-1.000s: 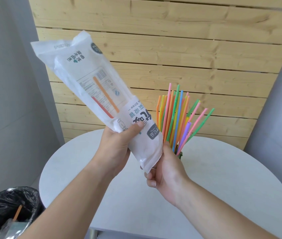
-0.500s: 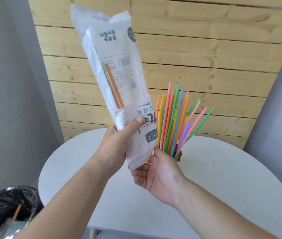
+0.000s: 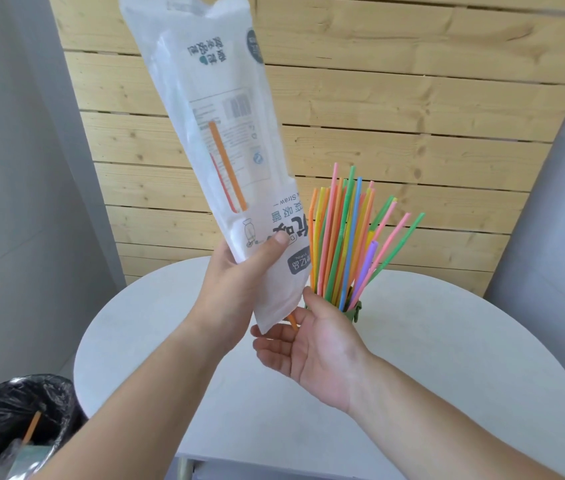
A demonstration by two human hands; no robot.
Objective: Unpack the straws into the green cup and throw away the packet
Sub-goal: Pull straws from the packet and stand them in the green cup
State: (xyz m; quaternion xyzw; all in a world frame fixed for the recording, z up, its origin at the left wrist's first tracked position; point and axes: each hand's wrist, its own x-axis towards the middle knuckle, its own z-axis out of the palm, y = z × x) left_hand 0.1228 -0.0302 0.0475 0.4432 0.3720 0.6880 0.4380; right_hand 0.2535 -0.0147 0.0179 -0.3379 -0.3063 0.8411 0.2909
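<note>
White round table (image 3: pixel 447 358), plank wall (image 3: pixel 412 98); left hand (image 3: pixel 236 289) grips the upended straw packet (image 3: pixel 212 109), right hand (image 3: pixel 312 344) open-palmed beneath.

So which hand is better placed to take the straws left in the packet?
The right hand: it lies open, palm up, under the packet's mouth, where an orange straw tip pokes out. The left hand grips the packet.

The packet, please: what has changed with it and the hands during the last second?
The left hand tipped the packet from slanted to nearly upright. The right hand released its lower end and opened beneath it, where an orange straw tip now pokes out. The straws in the green cup and the bin stayed put.
</note>
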